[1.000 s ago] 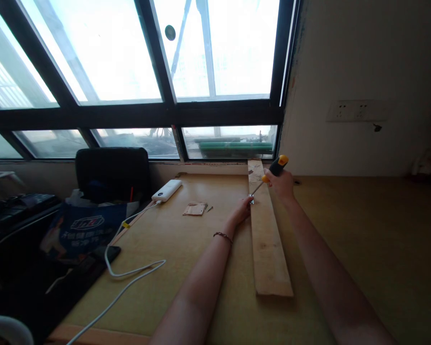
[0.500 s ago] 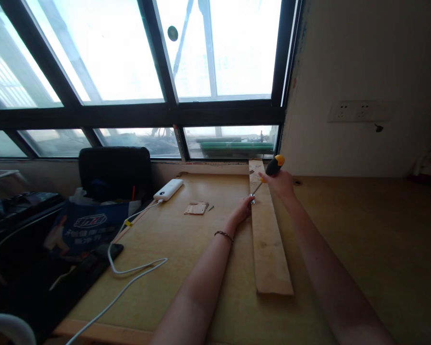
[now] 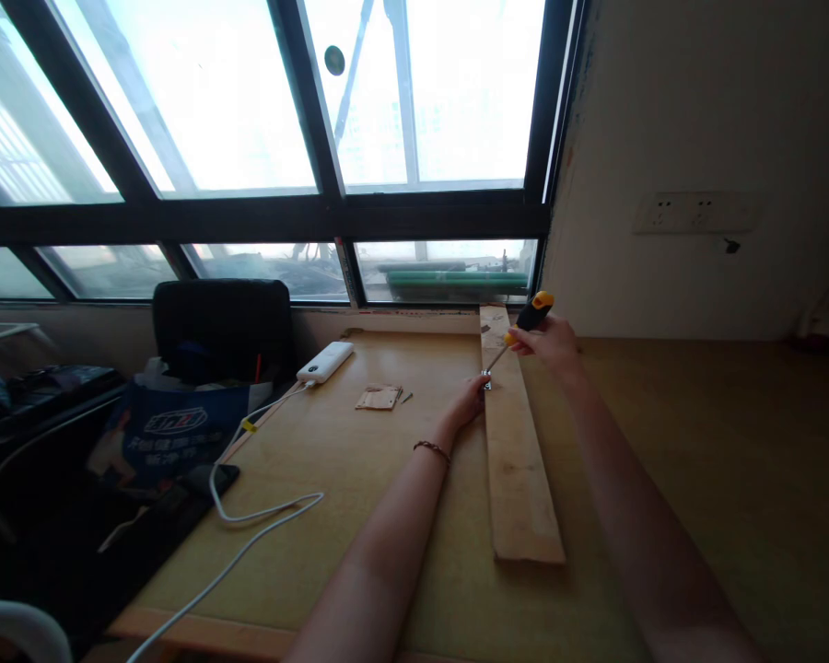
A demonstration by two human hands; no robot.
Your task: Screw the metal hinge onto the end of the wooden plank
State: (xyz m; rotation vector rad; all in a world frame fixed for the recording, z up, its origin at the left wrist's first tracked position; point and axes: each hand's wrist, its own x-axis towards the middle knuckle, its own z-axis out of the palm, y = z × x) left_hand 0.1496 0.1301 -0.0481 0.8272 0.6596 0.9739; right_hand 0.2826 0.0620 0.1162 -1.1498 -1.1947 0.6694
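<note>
A wooden board (image 3: pixel 525 479) lies lengthwise on the table, its far end near the window. A small shiny metal plate (image 3: pixel 485 378), seemingly with holes, sits at the board's left edge. My left hand (image 3: pixel 468 403) is closed at that plate, fingertips pinching it against the board. My right hand (image 3: pixel 553 344) grips a black and yellow screwdriver (image 3: pixel 531 313) low on its handle. The screwdriver leans, its shaft running down to the left and its tip at the metal plate. Any screw under the tip is too small to make out.
On the table (image 3: pixel 387 497), left of the board, lie a small thin wooden piece (image 3: pixel 379 397) and a couple of screws (image 3: pixel 406 398). A white power bank (image 3: pixel 325 363) with a white cable (image 3: pixel 269 512) rests along the left edge. A black chair (image 3: pixel 221 322) holds a blue bag (image 3: pixel 172 433).
My right hand has shifted slightly right and its fingers have changed their hold around the screwdriver's handle, which leans a little more. My left hand stays at the metal plate.
</note>
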